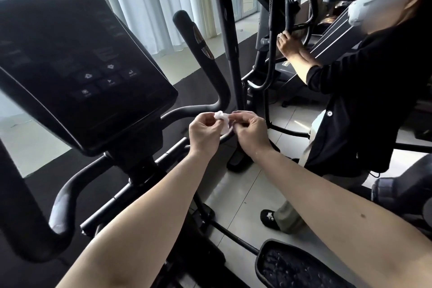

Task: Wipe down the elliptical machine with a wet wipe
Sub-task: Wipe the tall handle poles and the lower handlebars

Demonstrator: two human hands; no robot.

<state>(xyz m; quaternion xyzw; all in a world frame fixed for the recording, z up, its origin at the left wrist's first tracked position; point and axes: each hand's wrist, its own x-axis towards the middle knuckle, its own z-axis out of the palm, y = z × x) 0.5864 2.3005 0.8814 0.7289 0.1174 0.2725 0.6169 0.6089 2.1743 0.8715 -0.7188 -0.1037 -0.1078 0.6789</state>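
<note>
Preparation is what seems to be going on, not wiping yet. The left hand point(204, 132) and right hand point(251, 131) are meeting just below and to the right of the console point(81, 65). Each is pinching an edge of the wipe point(221, 117) between thumb and fingertips, with the other fingers curling loosely. The wipe is sitting bunched and crumpled between them, in the air, and looking apart from the elliptical point(135, 161). Whether it is brushing the handlebar point(198, 49) curving up behind it, right of the console, I cannot tell. I am judging that the hands are teasing the wipe open or refolding it.

The next move is calling for spreading the wipe flat enough to cover some surface. Then one hand would be letting go while the other presses it onto a part. The console face and that handlebar are lying nearest, and the console's buttons are asking for a light touch.

As for containers, no wipe packet, bin or bucket is showing anywhere around the console, so where a used wipe is going I cannot say. Further right of the console, another person point(362, 100) is working at a second machine point(289, 7).
</note>
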